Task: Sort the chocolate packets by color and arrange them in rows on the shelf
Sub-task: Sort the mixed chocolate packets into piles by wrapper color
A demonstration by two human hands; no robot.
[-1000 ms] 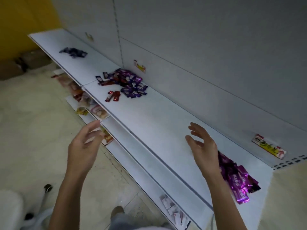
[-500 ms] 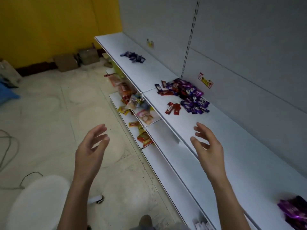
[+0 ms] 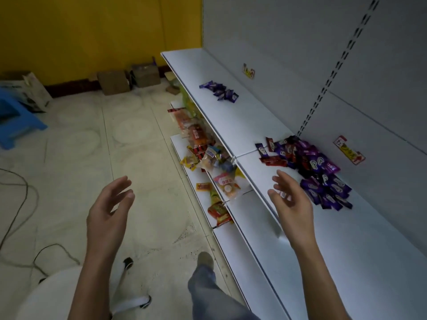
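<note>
Closing on mixed packet pile [image 3: 307, 167] at shelf [image 3: 369, 250] back edge, right hand [image 3: 293, 204] and left hand [image 3: 108, 209] spread, holding nothing; risking sweeping some off front edge.

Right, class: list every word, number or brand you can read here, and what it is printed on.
Nothing can be quoted.
Near price label, back panel: blurred.
Far price label: too small.
Purple chocolate packets: white marks, unreadable.
Snack packets, lower shelf: blurred.

Head view looks down along the shelf [image 3: 346, 239].
</note>
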